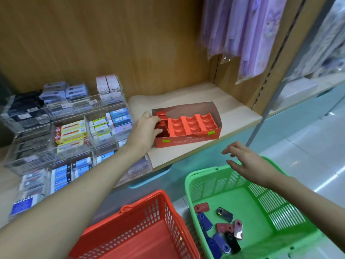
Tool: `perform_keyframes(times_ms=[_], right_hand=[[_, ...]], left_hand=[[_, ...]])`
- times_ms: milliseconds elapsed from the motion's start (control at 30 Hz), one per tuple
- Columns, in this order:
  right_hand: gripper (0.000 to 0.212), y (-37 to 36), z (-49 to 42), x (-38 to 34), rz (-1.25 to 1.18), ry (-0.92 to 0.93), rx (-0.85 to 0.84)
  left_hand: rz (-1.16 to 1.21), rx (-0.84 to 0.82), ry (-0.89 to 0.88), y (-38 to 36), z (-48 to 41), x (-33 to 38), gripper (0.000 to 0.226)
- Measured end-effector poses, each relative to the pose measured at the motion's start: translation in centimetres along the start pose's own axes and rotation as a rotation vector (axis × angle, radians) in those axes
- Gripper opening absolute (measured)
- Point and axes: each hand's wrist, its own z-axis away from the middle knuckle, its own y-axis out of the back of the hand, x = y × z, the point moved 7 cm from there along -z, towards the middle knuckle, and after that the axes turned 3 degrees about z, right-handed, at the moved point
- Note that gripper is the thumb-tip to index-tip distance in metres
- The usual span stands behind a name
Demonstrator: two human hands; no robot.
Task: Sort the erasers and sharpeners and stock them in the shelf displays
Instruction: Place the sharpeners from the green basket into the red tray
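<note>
A red cardboard display box (188, 141) stands on the wooden shelf (233, 116), most of its moulded slots bare. My left hand (147, 128) grips a red sharpener (162, 126) at the box's left end, beside another red sharpener (161, 114) standing in a slot. My right hand (246, 162) hovers with relaxed, spread fingers above the green basket (205, 176) and holds nothing. Several red, blue and black sharpeners (222, 228) lie on the basket's floor.
A clear acrylic tiered display (24, 118) with boxed erasers (71, 133) fills the shelf's left part. A red basket (168, 208) sits left of the green one. Purple packaged goods (242, 34) hang at the upper right, and a tiled floor (308, 146) lies to the right.
</note>
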Motion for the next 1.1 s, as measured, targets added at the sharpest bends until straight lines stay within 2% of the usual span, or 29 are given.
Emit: perform_keyframes(times_ms=[133,233,300,367,400,433,500,533,600,700,800,900,967,1100], right_hand=[[0.03,-0.9,0.4,1.4,0.01,-0.054,-0.057],[0.031,-2.5,1.0,2.7,0.033,-0.088,-0.16],[0.031,-4.0,1.7,3.9,0.044,-0.113,-0.242],[0.032,-5.7,2.4,5.3,0.055,-0.123,-0.329],[0.032,-6.9,3.1,6.2,0.06,-0.129,-0.382],[0.033,-7.8,3.4,6.7,0.071,-0.128,-0.431],[0.034,-10.3,4.6,8.8,0.082,-0.154,-0.533],[0.034,-11.6,5.0,10.0,0.084,-0.176,-0.568],[0.035,-14.3,5.6,12.7,0.086,-0.239,-0.606],[0.037,-18.7,6.5,16.4,0.057,-0.355,-0.666],[0.042,-23.7,7.2,19.1,0.002,-0.516,-0.748],[0.031,-28.2,8.1,20.8,-0.078,-0.674,-0.789],[0.036,-30.5,8.9,21.3,-0.15,-0.787,-0.794],[0.033,-33.6,10.1,21.6,-0.301,-0.916,-0.754]], left_hand=[[-0.257,-0.056,-0.055,-1.3,0.4,1.5,0.027],[-0.41,0.019,-0.017,-2.1,0.9,2.1,0.034],[-0.396,0.097,-0.042,-2.9,2.1,3.0,0.047],[-0.317,0.232,-0.196,-3.9,4.2,5.5,0.05],[-0.256,0.241,-0.293,-5.3,5.6,7.0,0.046],[-0.168,0.163,-0.373,-6.9,6.8,8.2,0.04],[0.078,-0.19,-0.377,-13.4,9.0,9.5,0.025],[0.19,-0.388,-0.305,-17.1,10.0,9.5,0.022],[0.353,-0.665,-0.136,-24.1,11.7,8.9,0.022],[0.375,-0.881,0.1,-32.2,13.3,6.7,0.03],[0.258,-0.937,0.222,-38.1,13.9,4.0,0.039],[0.172,-0.878,0.313,-41.8,13.2,2.7,0.042],[0.176,-0.843,0.311,-43.8,12.8,2.9,0.043],[0.197,-0.818,0.255,-46.8,13.3,3.4,0.046]])
